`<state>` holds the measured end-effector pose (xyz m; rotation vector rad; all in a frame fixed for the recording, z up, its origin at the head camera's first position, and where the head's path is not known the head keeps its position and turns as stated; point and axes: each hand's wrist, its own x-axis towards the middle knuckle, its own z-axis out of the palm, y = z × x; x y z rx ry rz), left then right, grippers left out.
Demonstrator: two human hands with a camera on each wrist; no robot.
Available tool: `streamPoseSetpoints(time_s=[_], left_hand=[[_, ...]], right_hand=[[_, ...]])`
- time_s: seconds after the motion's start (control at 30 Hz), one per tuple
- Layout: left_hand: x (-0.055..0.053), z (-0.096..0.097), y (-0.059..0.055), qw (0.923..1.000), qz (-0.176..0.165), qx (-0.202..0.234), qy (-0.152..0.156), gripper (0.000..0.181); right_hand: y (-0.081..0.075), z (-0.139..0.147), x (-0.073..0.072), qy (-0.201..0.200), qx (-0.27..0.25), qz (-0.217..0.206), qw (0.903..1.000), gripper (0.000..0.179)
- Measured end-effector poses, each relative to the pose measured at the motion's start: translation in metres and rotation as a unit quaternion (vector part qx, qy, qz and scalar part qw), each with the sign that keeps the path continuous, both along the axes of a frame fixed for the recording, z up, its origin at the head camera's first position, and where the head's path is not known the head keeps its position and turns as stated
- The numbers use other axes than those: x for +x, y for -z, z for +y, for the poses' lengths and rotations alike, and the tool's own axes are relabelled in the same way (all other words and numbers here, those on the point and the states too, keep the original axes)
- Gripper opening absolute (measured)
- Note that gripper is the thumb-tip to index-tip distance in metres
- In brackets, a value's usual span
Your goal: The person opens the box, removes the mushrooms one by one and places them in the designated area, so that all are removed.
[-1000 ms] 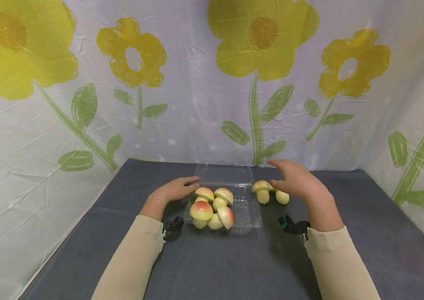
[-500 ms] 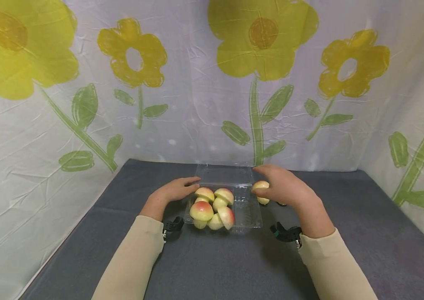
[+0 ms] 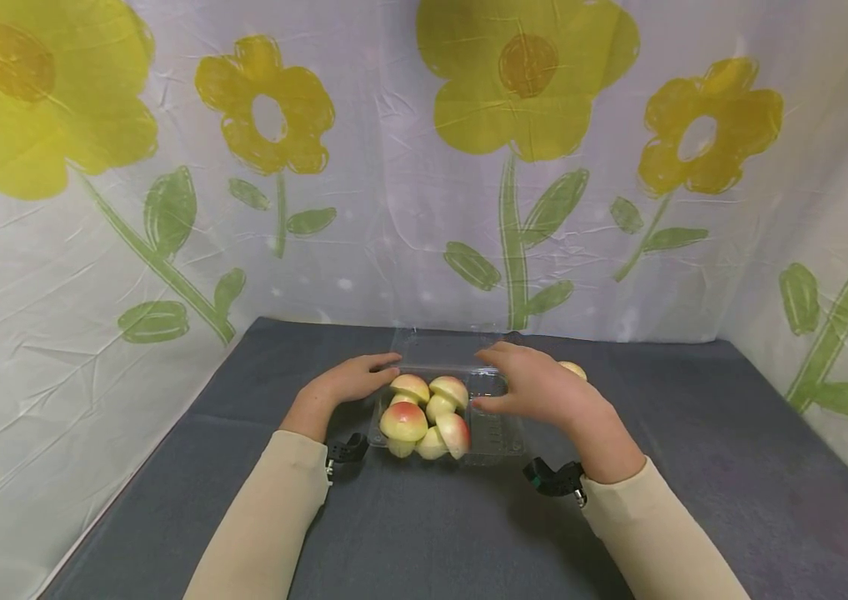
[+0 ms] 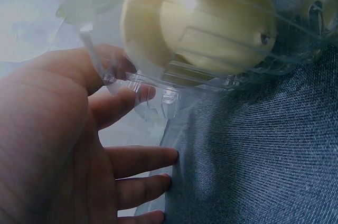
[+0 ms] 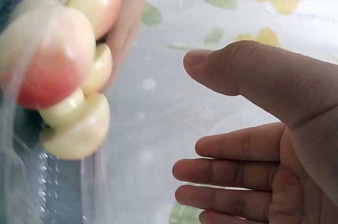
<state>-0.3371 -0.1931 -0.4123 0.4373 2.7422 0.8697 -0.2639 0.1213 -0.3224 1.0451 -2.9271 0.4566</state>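
Note:
A clear plastic clamshell box (image 3: 494, 429) stands with its lid raised at the back. Several toy mushrooms with yellow and red caps (image 3: 403, 422) fill its left part; its right part shows bare ribbed plastic. At the box's back left corner my left hand (image 3: 344, 379) rests, thumb and forefinger touching the rim, the other fingers (image 4: 142, 160) stretched out below it. My right hand (image 3: 544, 387) hovers over the box's right side. Its thumb (image 5: 211, 71) and fingers are spread apart with nothing between them. Behind that hand, part of another mushroom (image 3: 574, 369) shows.
A dark grey cloth (image 3: 393, 533) covers the table. Behind and to both sides hangs a white curtain (image 3: 386, 167) printed with yellow flowers. A black strap device (image 3: 559, 477) sits on the right wrist, and a similar black strap (image 3: 348, 447) on the left.
My right hand has moved left and slightly nearer, from above the loose mushrooms to the box's right side, covering one of them. My left hand and the box have stayed put.

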Motion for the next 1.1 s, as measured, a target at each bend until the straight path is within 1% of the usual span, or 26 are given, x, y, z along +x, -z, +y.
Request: streamPoseSetpoints(time_s=[0.07, 0.17, 0.33, 0.43, 0.5, 0.63, 0.73, 0.8, 0.9, 0.97, 1.1], left_hand=[[0.001, 0.000, -0.001, 1.0000, -0.002, 0.000, -0.001, 0.057], [0.001, -0.001, -0.001, 1.0000, -0.003, 0.002, -0.001, 0.057], [0.001, -0.001, -0.001, 1.0000, -0.006, 0.008, 0.000, 0.058], [0.002, -0.001, -0.001, 0.9999, -0.008, 0.011, -0.001, 0.058], [0.002, -0.001, -0.001, 0.9999, -0.006, 0.011, -0.001, 0.058], [0.002, 0.000, 0.000, 0.9999, -0.006, 0.011, -0.005, 0.058], [0.001, 0.002, 0.001, 0.9999, -0.007, 0.009, -0.008, 0.058], [0.001, 0.002, 0.001, 0.9999, -0.008, 0.009, -0.009, 0.058], [0.001, 0.003, 0.001, 0.9999, -0.006, 0.010, -0.009, 0.058], [0.000, 0.004, 0.001, 0.9999, -0.004, 0.009, -0.006, 0.058], [-0.001, 0.004, 0.001, 1.0000, 0.000, 0.008, -0.002, 0.057]], right_hand=[[0.002, -0.005, 0.000, -0.014, 0.002, -0.004, 0.9999, 0.066], [0.006, -0.012, 0.002, -0.022, 0.011, -0.004, 0.9997, 0.065], [0.010, -0.023, 0.006, -0.025, 0.018, -0.029, 0.9991, 0.067], [0.015, -0.028, 0.007, -0.042, 0.018, -0.039, 0.9982, 0.065], [0.018, -0.032, 0.007, -0.054, 0.021, -0.042, 0.9975, 0.060], [0.025, -0.039, 0.007, -0.075, 0.037, -0.034, 0.9960, 0.039], [0.030, -0.042, 0.007, -0.079, 0.049, -0.020, 0.9955, 0.024], [0.032, -0.043, 0.008, -0.078, 0.053, -0.014, 0.9954, 0.022], [0.034, -0.043, 0.008, -0.077, 0.059, -0.012, 0.9952, 0.029], [0.035, -0.043, 0.008, -0.076, 0.058, -0.018, 0.9952, 0.034], [0.038, -0.042, 0.006, -0.068, 0.049, -0.043, 0.9955, 0.042]])
